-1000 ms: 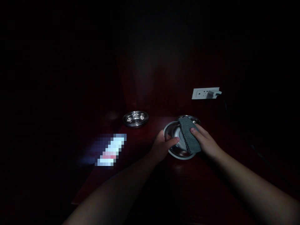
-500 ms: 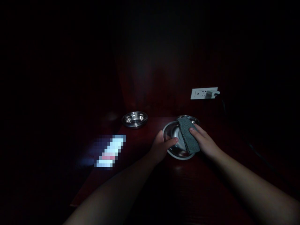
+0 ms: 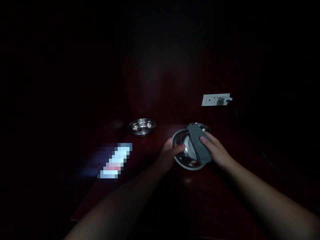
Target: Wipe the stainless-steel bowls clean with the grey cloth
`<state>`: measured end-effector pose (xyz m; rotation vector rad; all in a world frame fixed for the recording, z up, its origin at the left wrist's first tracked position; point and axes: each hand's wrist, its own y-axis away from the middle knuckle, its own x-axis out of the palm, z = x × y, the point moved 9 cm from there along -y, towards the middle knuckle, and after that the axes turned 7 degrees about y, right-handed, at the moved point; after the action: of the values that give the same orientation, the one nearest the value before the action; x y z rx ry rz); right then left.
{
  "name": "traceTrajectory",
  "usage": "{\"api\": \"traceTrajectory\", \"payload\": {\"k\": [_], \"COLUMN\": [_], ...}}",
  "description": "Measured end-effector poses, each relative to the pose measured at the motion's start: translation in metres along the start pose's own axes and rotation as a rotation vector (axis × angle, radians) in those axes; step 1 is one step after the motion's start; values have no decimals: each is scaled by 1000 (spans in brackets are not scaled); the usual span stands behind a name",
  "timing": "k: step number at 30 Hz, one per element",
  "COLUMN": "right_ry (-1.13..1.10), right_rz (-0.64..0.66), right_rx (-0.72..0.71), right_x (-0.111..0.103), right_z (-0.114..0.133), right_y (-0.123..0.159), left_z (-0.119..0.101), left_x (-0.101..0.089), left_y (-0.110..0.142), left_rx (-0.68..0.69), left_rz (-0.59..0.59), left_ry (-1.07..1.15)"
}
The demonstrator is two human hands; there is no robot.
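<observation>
A shiny metal bowl (image 3: 186,158) is held tilted above the dark red table, its inside facing me. My left hand (image 3: 168,155) grips its left rim, thumb inside and the other fingers hidden behind. Over the bowl's right side lies a folded grey-green cloth (image 3: 198,143). My right hand (image 3: 216,148) is closed on this cloth and the rim beneath it, the thumb pressing on top. Just behind the cloth, another metal bowl (image 3: 205,127) is partly covered from view.
To the left at the back stands a small stack of metal bowls (image 3: 142,133). A bright, pixelated flat object (image 3: 116,161) lies on the table (image 3: 147,160) nearer me. On the back wall is a white socket (image 3: 211,100) with a plug in it. The surroundings are very dark.
The whole view has shifted slightly, so everything sits a little further left. Both hands keep their hold on the bowl and cloth, with hardly any other difference.
</observation>
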<state>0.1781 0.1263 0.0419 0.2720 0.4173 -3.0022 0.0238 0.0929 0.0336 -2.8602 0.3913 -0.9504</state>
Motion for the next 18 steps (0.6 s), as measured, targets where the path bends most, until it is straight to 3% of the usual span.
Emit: {"api": "traceTrajectory", "payload": {"k": [6,10,15,18], "right_ry": [-81,-195,-165,-101], "right_rz": [7,-22,-125,-119], "right_rx": [48,124,89,51], "right_x": [1,2,-7,-7], "right_z": [-11,-19,-13,-9], "right_y": [-4,-5,-5,-5], "left_z": [5,11,9,12], "left_x": [-1,0,1,0], "left_y": [0,2,5,8], "left_rx": [-72,-213,-143,-106], "left_rz": [1,-29,-5,-8], "left_ry": [107,219,154,37]}}
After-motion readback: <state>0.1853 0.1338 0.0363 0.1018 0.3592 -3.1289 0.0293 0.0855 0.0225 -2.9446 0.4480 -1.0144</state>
